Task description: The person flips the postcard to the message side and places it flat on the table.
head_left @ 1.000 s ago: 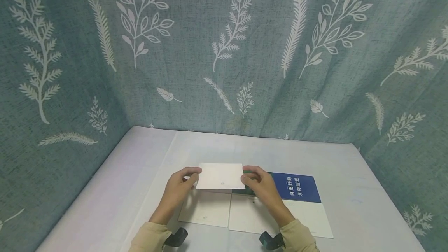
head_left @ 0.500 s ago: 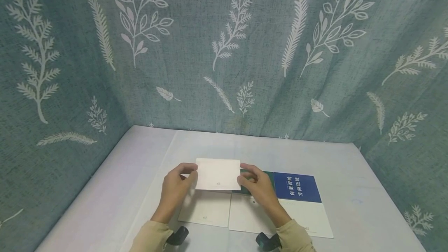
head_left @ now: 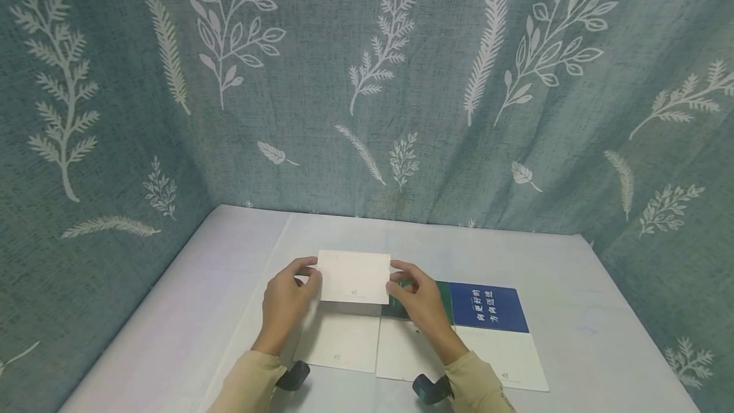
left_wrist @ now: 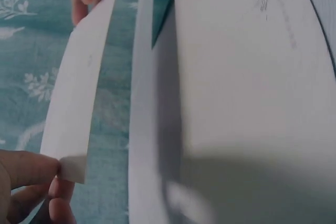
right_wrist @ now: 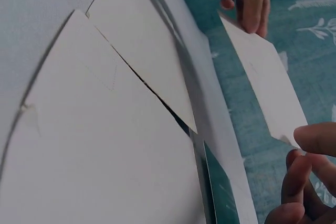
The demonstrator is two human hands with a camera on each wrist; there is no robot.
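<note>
A white card with a small printed mark near its lower edge is held up off the table, facing me. My left hand pinches its left edge between thumb and fingers. At the opposite edge, my right hand pinches it the same way. In both wrist views the card is seen steeply from the side, with the thumbs on its near face. Below it lie a left white sheet, a middle white sheet and a right white sheet, the middle one partly covered by my right forearm.
Behind the white sheets lie a green panel, partly hidden by my right hand, and a blue panel with white Chinese characters. A pale cloth covers the table. A teal leaf-patterned curtain hangs around its back and sides.
Both hands have raised the white card a little and shifted it slightly left, keeping their pinch on its edges. The sheets on the table have stayed put.
</note>
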